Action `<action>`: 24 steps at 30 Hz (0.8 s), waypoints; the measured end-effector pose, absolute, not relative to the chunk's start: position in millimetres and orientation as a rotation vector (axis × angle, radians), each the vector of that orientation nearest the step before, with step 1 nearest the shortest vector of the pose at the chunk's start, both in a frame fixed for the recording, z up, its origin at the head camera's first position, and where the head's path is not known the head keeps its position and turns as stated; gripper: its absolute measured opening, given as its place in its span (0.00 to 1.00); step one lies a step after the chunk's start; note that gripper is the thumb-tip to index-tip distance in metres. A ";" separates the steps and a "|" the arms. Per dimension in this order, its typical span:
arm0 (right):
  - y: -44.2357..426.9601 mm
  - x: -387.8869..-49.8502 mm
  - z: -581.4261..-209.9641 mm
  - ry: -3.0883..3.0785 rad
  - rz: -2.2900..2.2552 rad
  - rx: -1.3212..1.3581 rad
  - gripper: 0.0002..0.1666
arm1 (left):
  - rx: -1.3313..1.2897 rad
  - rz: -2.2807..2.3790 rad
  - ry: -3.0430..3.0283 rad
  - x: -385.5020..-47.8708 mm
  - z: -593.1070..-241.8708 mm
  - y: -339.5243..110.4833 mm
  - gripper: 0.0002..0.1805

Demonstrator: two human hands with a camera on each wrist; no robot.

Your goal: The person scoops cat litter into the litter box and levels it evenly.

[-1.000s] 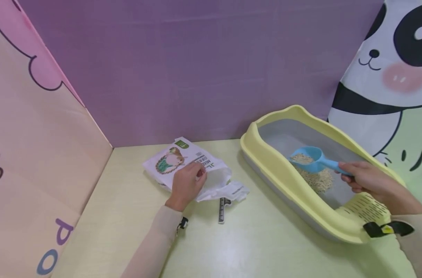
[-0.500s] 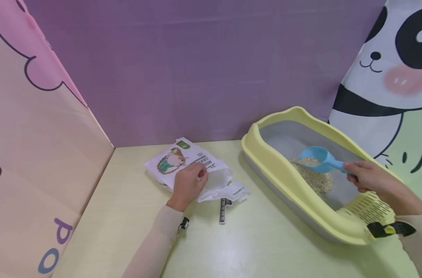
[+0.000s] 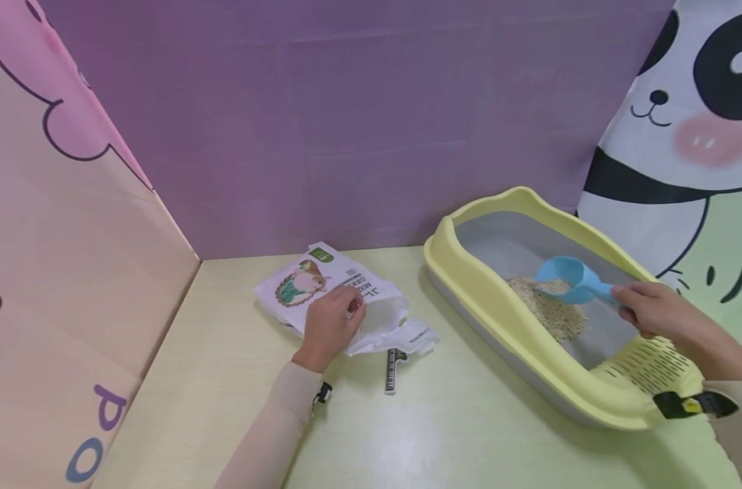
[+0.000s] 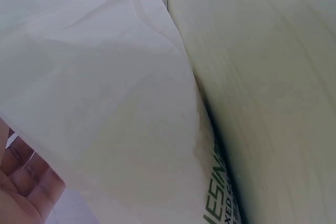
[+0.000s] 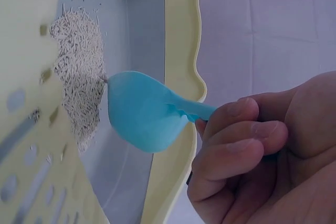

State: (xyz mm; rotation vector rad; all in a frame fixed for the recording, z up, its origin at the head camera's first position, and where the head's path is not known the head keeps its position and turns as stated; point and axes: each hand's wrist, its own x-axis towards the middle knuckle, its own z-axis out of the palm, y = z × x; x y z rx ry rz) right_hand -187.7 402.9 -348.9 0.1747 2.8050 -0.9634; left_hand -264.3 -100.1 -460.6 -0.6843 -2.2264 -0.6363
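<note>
Scoop [image 3: 575, 277] in right hand [image 3: 659, 310], apart from tray's left rim [image 3: 484, 288]

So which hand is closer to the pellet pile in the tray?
Right. The right hand is just to the right of the pellet pile, gripping the blue scoop; the left hand is at the white bag, outside the tray.

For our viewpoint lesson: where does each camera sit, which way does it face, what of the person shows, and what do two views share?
Head: worn on the head, facing forward and down at white bag and yellow-rimmed tray; left hand, right hand and sleeves show.
Left wrist: on that wrist, facing the bag up close; fingers show lower left.
Right wrist: on that wrist, facing blue scoop and pellets; the gripping hand shows.
Head and right wrist share scoop, pellets, tray.
</note>
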 end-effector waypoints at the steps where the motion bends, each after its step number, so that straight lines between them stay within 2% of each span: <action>1: 403.2 -187.1 -348.4 2.806 -0.958 0.176 0.30 | -0.683 -0.636 -2.228 -264.1 -460.3 -100.2 0.05; 24: 406.9 -180.6 -344.1 2.913 -0.758 0.176 0.30 | -0.686 -0.637 -2.244 -263.2 -460.6 -99.7 0.05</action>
